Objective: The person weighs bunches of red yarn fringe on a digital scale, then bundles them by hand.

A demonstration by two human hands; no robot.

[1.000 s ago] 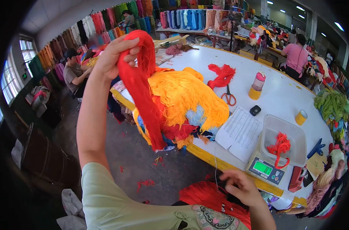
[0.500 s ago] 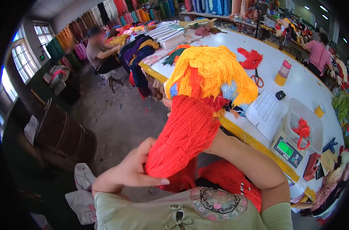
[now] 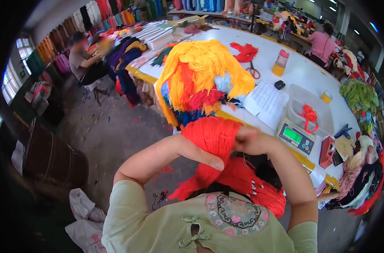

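A thick bundle of red yarn [image 3: 213,135] is held upright close in front of me, just below the table edge. My left hand [image 3: 192,151] wraps around its left side with the thumb pressed on the strands. My right hand [image 3: 250,140] pinches the bundle's right side near the top. More red yarn [image 3: 253,183] lies in my lap below. Behind the bundle, a heap of yellow, orange, red and blue yarn [image 3: 202,71] hangs over the edge of the white table [image 3: 301,74].
A digital scale [image 3: 296,139] carries a clear tray with a red yarn scrap [image 3: 309,114]. Printed sheets [image 3: 265,101], scissors [image 3: 254,71], a small black object [image 3: 279,84] and tape rolls lie on the table. Other people sit at the left [image 3: 80,59] and far right [image 3: 320,44]. White bags [image 3: 84,215] lie on the floor.
My left hand lowered the red bundle from above the table to my chest. My right hand came up from my lap and took hold of it. The view shifted left, then back.
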